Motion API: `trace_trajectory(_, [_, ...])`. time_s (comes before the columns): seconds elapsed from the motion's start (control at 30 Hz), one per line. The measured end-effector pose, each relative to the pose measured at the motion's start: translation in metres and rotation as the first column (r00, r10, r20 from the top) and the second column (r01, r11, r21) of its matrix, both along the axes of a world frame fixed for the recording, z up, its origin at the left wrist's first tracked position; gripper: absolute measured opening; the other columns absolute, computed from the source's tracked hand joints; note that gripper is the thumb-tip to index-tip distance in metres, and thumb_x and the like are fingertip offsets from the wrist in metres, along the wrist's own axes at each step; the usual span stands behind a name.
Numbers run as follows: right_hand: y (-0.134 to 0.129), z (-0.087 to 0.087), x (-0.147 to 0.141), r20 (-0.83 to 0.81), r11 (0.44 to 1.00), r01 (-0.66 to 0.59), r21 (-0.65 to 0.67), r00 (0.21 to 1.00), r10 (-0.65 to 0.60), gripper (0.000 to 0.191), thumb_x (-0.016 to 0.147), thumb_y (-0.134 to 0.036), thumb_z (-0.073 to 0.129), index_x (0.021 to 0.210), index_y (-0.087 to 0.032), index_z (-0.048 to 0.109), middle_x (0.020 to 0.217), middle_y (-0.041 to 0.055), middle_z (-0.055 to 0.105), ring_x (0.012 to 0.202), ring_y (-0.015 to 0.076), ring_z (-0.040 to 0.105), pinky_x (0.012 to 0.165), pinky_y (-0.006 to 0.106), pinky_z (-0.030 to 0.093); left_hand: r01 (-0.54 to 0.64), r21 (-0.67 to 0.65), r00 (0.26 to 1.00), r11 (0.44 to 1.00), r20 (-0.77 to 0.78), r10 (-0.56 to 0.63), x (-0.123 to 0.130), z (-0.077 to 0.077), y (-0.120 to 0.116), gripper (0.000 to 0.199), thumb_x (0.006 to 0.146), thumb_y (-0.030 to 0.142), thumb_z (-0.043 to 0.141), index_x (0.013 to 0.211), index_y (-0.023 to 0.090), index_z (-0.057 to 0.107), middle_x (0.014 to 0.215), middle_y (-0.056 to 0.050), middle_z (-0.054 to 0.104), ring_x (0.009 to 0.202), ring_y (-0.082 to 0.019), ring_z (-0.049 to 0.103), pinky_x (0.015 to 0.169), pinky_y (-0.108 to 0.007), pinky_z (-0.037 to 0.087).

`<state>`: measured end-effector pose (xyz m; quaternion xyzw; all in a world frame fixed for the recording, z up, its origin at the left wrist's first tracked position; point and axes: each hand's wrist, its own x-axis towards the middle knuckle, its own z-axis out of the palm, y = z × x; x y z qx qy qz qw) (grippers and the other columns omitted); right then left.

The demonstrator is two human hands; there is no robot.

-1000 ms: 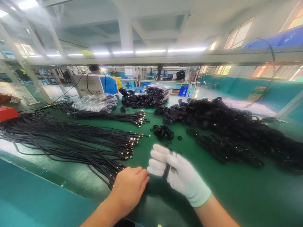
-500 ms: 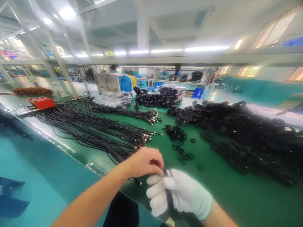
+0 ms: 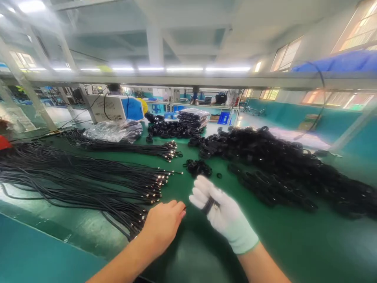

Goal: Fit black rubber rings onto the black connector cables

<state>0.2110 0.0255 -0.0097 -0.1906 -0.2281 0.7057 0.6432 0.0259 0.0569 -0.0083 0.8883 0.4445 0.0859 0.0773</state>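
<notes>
My right hand (image 3: 225, 214), in a white glove, is closed around a short black bundle of cable (image 3: 208, 206); a small connector end shows by the thumb. To its left, my bare left hand (image 3: 165, 220) hovers over the green bench top with fingers bent together. A dark speck shows at its fingertips, too small to name. Beside that hand lie long black cables (image 3: 76, 173) with metal connector ends pointing right. Just beyond the gloved fingers is a little heap of small black rings (image 3: 198, 168).
A large pile of coiled black cables (image 3: 265, 157) covers the right side. Farther back are more coils (image 3: 173, 129), a clear plastic bag (image 3: 114, 130) and a white-and-blue machine (image 3: 114, 107). A shelf beam (image 3: 182, 80) crosses above the bench (image 3: 188, 251).
My hands have come apart: the gloved right hand has risen toward the small rings with the cable bundle, the left has shifted left. The view has turned right.
</notes>
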Motion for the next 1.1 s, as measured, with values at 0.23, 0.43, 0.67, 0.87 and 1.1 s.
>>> trace_trajectory(0.23, [-0.002, -0.006, -0.006, 0.163, 0.999, 0.016, -0.034, 0.987, -0.01, 0.04, 0.079, -0.027, 0.067, 0.116, -0.015, 0.058, 0.116, 0.0129, 0.064, 0.1, 0.0254, 0.063, 0.098, 0.049, 0.04, 0.095, 0.191, 0.992, 0.977, -0.095, -0.078, 0.023, 0.006, -0.033, 0.02, 0.087, 0.017, 0.044, 0.074, 0.02, 0.059, 0.07, -0.002, 0.062, 0.061, -0.017, 0.055, 0.057, -0.03, 0.032])
trace_trajectory(0.43, [-0.005, -0.006, -0.023, 0.372, 0.981, -0.187, -0.041, 0.909, 0.189, 0.022, 0.078, -0.02, 0.067, 0.098, -0.012, 0.064, 0.088, 0.0075, 0.068, 0.083, 0.0172, 0.062, 0.082, 0.034, 0.045, 0.436, 0.424, 0.899, 0.794, -0.167, -0.404, 0.004, 0.026, -0.008, 0.018, 0.088, 0.021, 0.051, 0.071, 0.018, 0.054, 0.068, -0.001, 0.059, 0.065, -0.017, 0.051, 0.063, -0.032, 0.032])
trace_trajectory(0.67, [-0.013, -0.014, -0.032, 0.11, 0.877, -0.48, -0.017, 0.871, 0.479, 0.016, 0.081, -0.02, 0.063, 0.094, -0.01, 0.063, 0.077, 0.0049, 0.061, 0.074, 0.0148, 0.058, 0.08, 0.038, 0.044, 0.568, 0.257, 0.817, 0.782, -0.064, -0.573, -0.013, 0.057, 0.018, 0.019, 0.082, 0.035, 0.063, 0.073, 0.019, 0.058, 0.069, 0.003, 0.06, 0.069, -0.013, 0.051, 0.074, -0.027, 0.036])
trace_trajectory(0.87, [-0.015, -0.021, -0.037, 0.077, 0.803, -0.587, -0.1, 0.8, 0.595, 0.028, 0.07, -0.018, 0.073, 0.093, -0.009, 0.06, 0.074, 0.0027, 0.055, 0.067, 0.0127, 0.053, 0.075, 0.037, 0.044, 0.603, 0.137, 0.788, 0.786, 0.051, -0.614, -0.01, 0.046, 0.03, 0.011, 0.078, 0.027, 0.068, 0.073, 0.02, 0.062, 0.076, 0.004, 0.065, 0.078, -0.013, 0.055, 0.087, -0.026, 0.036])
trace_trajectory(1.1, [-0.013, -0.027, -0.035, 0.032, 0.784, -0.609, -0.118, 0.787, 0.616, 0.028, 0.073, -0.024, 0.07, 0.093, -0.006, 0.06, 0.077, 0.0071, 0.061, 0.072, 0.0172, 0.059, 0.079, 0.042, 0.045, 0.533, 0.31, 0.835, 0.788, -0.039, -0.549, -0.012, 0.053, 0.017, 0.015, 0.083, 0.013, 0.054, 0.075, 0.019, 0.065, 0.091, -0.002, 0.062, 0.082, -0.015, 0.053, 0.069, -0.025, 0.039])
